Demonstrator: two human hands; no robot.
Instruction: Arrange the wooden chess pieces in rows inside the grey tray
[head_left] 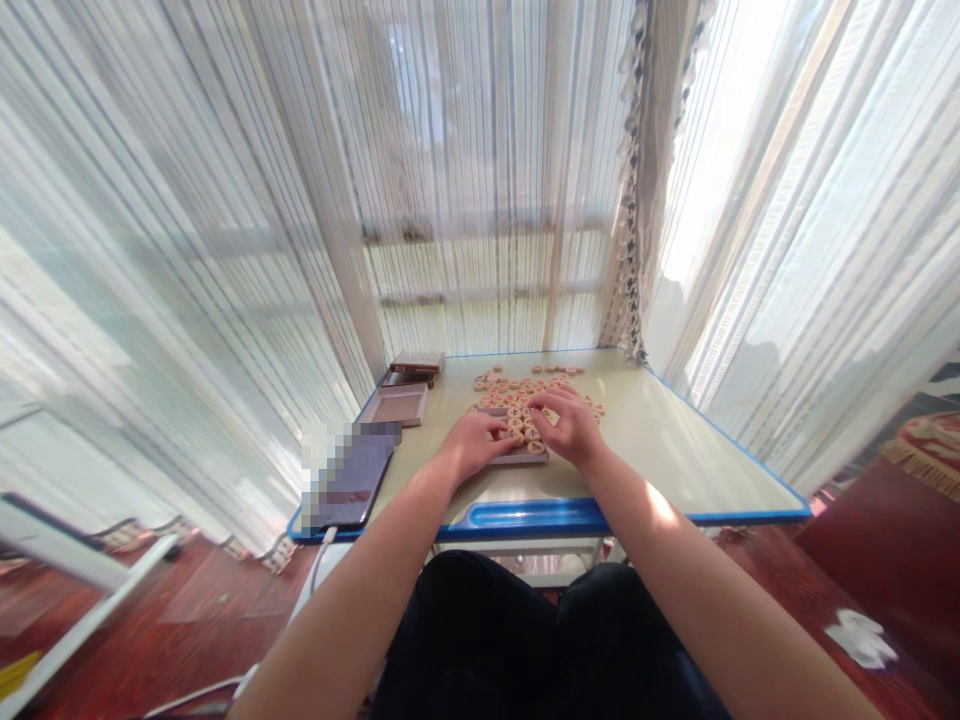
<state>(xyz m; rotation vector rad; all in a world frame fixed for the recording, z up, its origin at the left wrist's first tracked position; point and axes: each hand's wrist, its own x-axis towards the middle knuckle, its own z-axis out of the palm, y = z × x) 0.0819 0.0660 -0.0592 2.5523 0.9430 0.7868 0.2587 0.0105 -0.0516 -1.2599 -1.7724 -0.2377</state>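
In the head view, the shallow tray (pixel 529 458) sits near the middle of the table's (pixel 675 440) near side, with round pieces (pixel 534 447) side by side in it. My left hand (pixel 472 442) curls at its left, fingers by the pieces; my right hand (pixel 568 425) bends over its right. I cannot tell whether either grasps one. Light, even fingertip pressure should keep them flat, I judge, without nudging the loose pieces (pixel 517 386) on the far side.

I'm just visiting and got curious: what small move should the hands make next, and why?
Perhaps the left hand and right hand should nudge the round pieces in the tray closer together: both are at them, and loose pieces lie beyond the tray.
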